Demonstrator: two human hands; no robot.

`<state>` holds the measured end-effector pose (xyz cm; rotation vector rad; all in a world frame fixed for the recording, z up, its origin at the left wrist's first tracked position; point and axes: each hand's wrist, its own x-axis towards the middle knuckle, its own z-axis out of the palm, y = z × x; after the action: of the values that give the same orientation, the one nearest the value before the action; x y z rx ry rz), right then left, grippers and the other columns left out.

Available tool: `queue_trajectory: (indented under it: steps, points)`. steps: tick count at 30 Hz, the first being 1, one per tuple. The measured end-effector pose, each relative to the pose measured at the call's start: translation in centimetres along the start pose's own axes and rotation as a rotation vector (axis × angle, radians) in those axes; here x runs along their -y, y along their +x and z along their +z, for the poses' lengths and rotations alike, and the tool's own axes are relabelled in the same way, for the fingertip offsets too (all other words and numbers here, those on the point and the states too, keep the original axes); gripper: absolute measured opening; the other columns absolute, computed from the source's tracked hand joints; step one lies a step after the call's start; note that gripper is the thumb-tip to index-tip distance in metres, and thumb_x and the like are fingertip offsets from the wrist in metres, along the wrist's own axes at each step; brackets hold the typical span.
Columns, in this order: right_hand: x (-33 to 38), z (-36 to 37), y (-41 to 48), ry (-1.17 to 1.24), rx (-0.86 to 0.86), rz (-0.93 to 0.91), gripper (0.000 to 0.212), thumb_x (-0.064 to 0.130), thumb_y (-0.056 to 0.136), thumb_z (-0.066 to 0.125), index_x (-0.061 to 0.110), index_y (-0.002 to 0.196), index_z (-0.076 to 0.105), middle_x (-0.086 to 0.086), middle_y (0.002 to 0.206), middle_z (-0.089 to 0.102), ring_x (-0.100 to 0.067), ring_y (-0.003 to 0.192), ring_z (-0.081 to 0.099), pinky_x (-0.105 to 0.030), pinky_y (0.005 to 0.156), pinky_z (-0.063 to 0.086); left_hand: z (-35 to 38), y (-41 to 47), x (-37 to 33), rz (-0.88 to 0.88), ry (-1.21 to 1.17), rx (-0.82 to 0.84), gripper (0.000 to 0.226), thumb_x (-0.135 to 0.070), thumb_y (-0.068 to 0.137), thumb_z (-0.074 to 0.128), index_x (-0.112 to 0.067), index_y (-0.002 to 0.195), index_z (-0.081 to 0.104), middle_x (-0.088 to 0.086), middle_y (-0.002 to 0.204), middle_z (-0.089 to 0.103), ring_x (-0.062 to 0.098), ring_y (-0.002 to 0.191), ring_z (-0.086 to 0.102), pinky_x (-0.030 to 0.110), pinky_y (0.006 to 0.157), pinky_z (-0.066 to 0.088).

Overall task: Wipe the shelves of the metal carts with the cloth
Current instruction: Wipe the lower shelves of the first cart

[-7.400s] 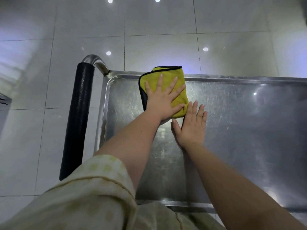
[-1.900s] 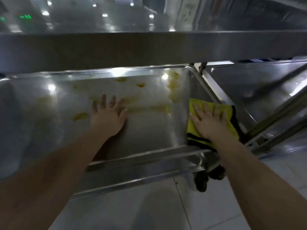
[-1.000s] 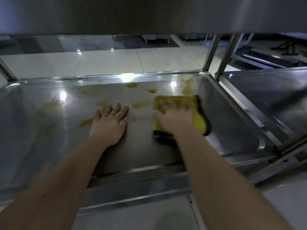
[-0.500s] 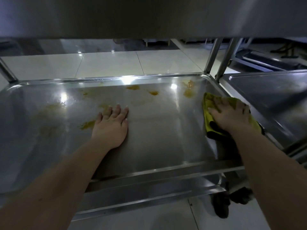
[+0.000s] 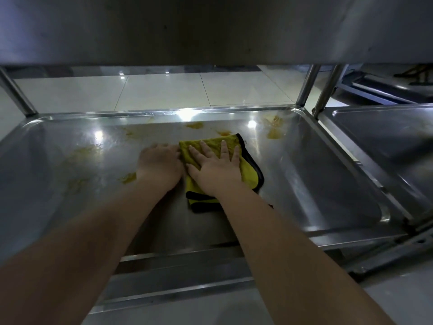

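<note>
A folded yellow cloth (image 5: 249,170) with a black border lies in the middle of the metal cart's lower shelf (image 5: 316,184). My right hand (image 5: 215,165) presses flat on the cloth with fingers spread. My left hand (image 5: 160,164) rests on the shelf right beside the cloth's left edge; its fingers are blurred. Yellow-orange stains (image 5: 274,133) mark the shelf near the far rim and on the left side (image 5: 128,177).
The underside of the upper shelf (image 5: 210,29) hangs low across the top of the view. Upright posts (image 5: 307,86) stand at the far right corner. A second metal cart's shelf (image 5: 384,137) adjoins on the right. Pale floor tiles (image 5: 164,90) lie beyond.
My right hand slid the cloth left from the shelf's right edge to the middle, next to my left hand. The left hand stayed about where it was.
</note>
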<state>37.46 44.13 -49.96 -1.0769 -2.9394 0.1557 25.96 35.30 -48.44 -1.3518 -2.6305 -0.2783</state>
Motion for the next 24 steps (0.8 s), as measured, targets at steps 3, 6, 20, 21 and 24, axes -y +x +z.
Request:
queue_trajectory:
  steps: [3,6,20,21,24]
  points:
    - [-0.1,0.0,0.1,0.021,0.016,-0.012,0.06,0.067,0.094,0.01,0.05,0.15,0.0,0.014,0.163,-0.005,-0.037,0.147,-0.014,-0.063,0.109,-0.02,1.2,1.7,0.2,-0.006,-0.067,0.087,0.047,-0.03,0.101,0.031,-0.019,0.146,0.037,0.006,0.154,0.036,0.026,0.143,0.027,0.044,0.116,0.022]
    - [-3.5,-0.6,0.6,0.011,0.025,-0.024,0.056,0.063,0.096,0.013,0.051,0.15,0.002,0.019,0.162,-0.003,-0.029,0.149,-0.01,-0.058,0.114,-0.014,2.4,2.4,0.9,-0.002,-0.124,0.223,0.055,-0.038,0.103,0.021,-0.028,0.156,0.011,-0.005,0.163,0.002,0.02,0.15,-0.003,0.048,0.119,-0.003]
    - [-12.9,-2.4,3.9,0.064,0.006,0.405,0.057,0.058,0.097,0.014,0.047,0.152,0.005,0.016,0.162,-0.002,-0.043,0.146,-0.008,-0.063,0.113,-0.009,3.7,3.2,0.6,0.024,-0.027,0.254,0.054,-0.043,0.102,0.014,-0.037,0.154,0.002,-0.01,0.163,-0.005,0.019,0.15,-0.003,0.05,0.118,-0.006]
    - [-9.6,-2.0,4.9,0.064,0.018,0.322,0.057,0.059,0.097,0.014,0.047,0.152,0.004,0.017,0.162,-0.003,-0.043,0.146,-0.009,-0.062,0.113,-0.01,3.8,3.2,0.6,0.022,-0.028,0.25,0.055,-0.043,0.102,0.015,-0.036,0.155,0.002,-0.01,0.163,-0.004,0.018,0.15,-0.003,0.05,0.118,-0.005]
    - [-1.4,-1.1,6.2,0.05,0.063,0.067,0.057,0.06,0.097,0.015,0.047,0.152,0.004,0.015,0.162,-0.005,-0.041,0.146,-0.013,-0.061,0.113,-0.013,4.1,3.3,0.9,0.012,-0.038,0.234,0.057,-0.044,0.102,0.014,-0.03,0.155,0.0,-0.01,0.163,-0.005,0.016,0.15,-0.003,0.048,0.118,-0.004]
